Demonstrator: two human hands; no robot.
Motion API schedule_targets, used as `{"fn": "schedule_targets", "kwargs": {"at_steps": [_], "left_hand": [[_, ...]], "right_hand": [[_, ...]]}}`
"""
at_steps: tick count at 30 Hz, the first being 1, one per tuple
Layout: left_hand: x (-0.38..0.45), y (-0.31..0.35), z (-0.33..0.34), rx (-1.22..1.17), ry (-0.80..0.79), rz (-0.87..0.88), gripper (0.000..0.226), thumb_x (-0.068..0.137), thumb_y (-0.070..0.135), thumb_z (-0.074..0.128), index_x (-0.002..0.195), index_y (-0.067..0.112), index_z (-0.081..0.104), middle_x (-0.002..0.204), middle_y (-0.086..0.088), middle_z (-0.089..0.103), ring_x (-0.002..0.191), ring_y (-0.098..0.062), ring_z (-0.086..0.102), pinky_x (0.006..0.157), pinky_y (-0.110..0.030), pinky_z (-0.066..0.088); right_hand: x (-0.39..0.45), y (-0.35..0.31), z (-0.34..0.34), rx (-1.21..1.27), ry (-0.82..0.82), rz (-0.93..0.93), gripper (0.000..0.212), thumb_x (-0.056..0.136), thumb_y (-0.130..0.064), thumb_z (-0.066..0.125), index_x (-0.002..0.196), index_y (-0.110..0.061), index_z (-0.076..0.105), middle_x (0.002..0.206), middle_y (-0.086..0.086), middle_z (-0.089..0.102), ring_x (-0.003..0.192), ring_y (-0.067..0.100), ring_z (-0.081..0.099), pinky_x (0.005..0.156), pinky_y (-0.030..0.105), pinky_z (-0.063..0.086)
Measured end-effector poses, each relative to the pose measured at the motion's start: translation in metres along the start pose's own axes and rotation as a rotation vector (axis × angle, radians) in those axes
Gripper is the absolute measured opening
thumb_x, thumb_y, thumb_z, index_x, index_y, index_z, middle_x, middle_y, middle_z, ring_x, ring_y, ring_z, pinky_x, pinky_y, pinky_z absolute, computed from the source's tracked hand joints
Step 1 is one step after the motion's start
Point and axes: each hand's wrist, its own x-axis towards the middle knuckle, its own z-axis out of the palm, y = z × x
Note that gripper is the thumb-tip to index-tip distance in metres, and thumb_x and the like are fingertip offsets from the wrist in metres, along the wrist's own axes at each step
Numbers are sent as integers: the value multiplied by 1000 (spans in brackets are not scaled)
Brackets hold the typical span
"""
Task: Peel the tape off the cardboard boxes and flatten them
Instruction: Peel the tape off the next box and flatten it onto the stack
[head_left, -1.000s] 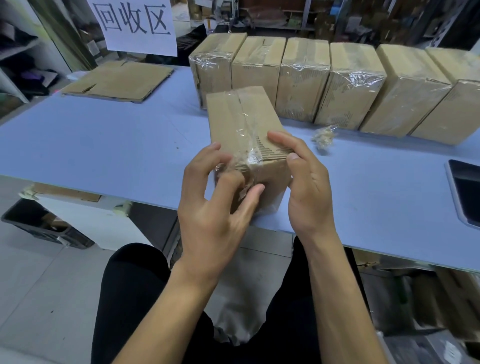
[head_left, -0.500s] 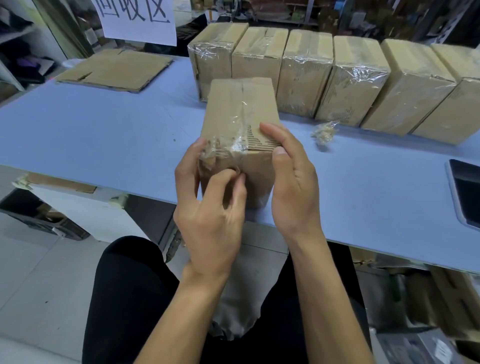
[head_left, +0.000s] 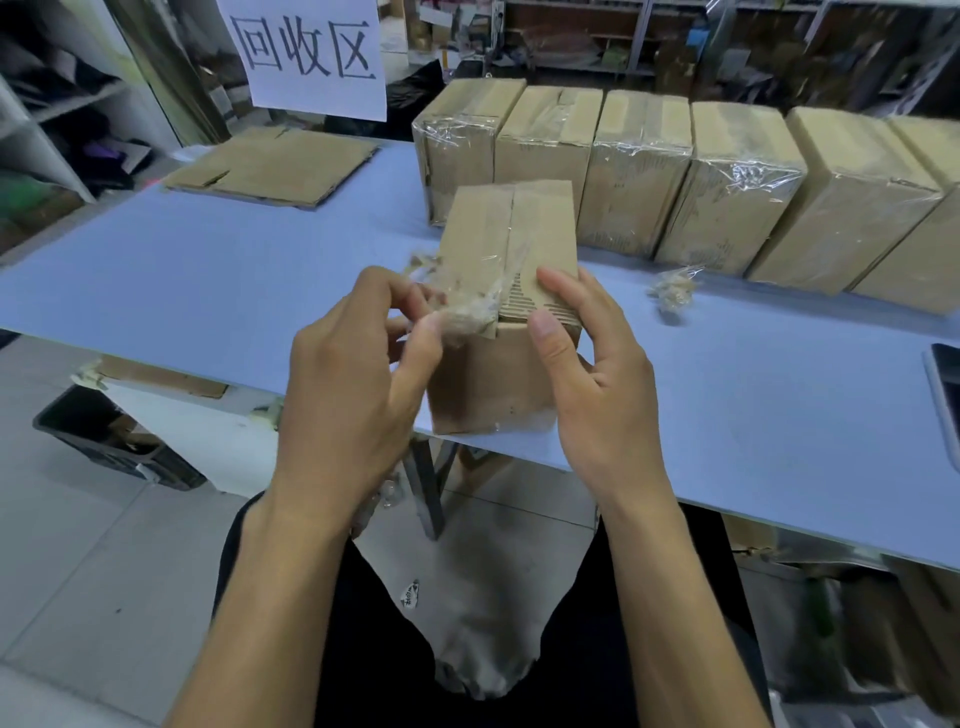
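Tearing is the risk: left hand pinches crumpled clear tape pulling toward nine o'clock, right hand clasps the brown cardboard box; the strip may snap, stripping paper.

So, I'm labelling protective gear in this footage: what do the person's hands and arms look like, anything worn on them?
Nothing is worn. The left hand and right hand are bare, with no gloves, rings or tape wraps visible. Both forearms are bare down to the bottom of the frame: no sleeves, watch or wristband show. The fingernails are short and unpainted. The only clothing in view is black, on the lap.
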Motion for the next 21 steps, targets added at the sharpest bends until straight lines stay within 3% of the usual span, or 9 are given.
{"fn": "schedule_targets", "kwargs": {"at_steps": [1, 3, 6, 9, 12, 16, 18, 21], "left_hand": [[7, -3, -4, 15, -34, 23, 12, 99, 25, 57, 92, 19, 49, 80, 14, 59, 68, 1, 64, 62, -7, 40], [21, -7, -10, 40, -102, 53, 11, 98, 32, 54, 95, 22, 50, 85, 10, 63, 72, -15, 69, 70, -32, 56], [39, -5, -15, 100, -181, 63, 9, 98, 30, 54, 98, 24, 48, 85, 4, 65, 74, -28, 67, 68, -49, 55], [48, 0, -15, 126, -230, 139, 24, 99, 21, 56, 117, 24, 41, 84, 12, 67, 73, -28, 65, 68, -46, 53], [51, 3, -14, 200, -263, 216, 50, 95, 20, 53, 136, 44, 36, 79, 18, 56, 69, -20, 56, 64, -36, 48], [51, -4, -11, 250, -322, 280, 45, 89, 25, 34, 123, 36, 61, 97, 10, 55, 78, -27, 59, 62, -39, 49], [50, -6, -11, 190, -367, 255, 41, 94, 33, 33, 120, 30, 65, 104, 7, 54, 83, -22, 59, 68, -38, 48], [47, -10, -13, 122, -435, 213, 43, 93, 52, 37, 117, 30, 65, 107, 10, 50, 88, -13, 55, 76, -37, 49]], "right_hand": [[0, -1, 0, -13, -6, 1, 33, 101, -35, 58, 134, -35, 61, 148, -17, 49, 143, -10, 29, 118, 36, 35], [0, -2, -2, -21, -19, -8, 30, 101, -37, 57, 131, -39, 62, 152, -16, 44, 144, -9, 29, 117, 38, 37], [0, -6, -4, -37, -52, -12, 27, 101, -36, 56, 126, -45, 61, 157, -21, 33, 143, -11, 28, 116, 34, 38], [1, -10, -5, -114, -45, -94, 27, 103, -32, 51, 125, -39, 65, 160, -16, 33, 143, -6, 32, 114, 24, 35], [-1, -9, 0, -198, 40, -236, 30, 100, -19, 51, 122, -25, 71, 151, -11, 47, 143, 12, 39, 115, 40, 38], [-6, -13, 14, -106, 184, -180, 18, 88, -30, 71, 105, -25, 74, 128, -13, 63, 140, 10, 43, 109, 39, 43], [-6, -16, 21, -74, 216, -151, 16, 85, -31, 78, 98, -26, 71, 123, -15, 64, 140, 9, 42, 106, 39, 47], [-4, -17, 25, -61, 207, -126, 15, 85, -25, 80, 93, -28, 67, 120, -20, 61, 139, 5, 39, 107, 28, 40]]}}
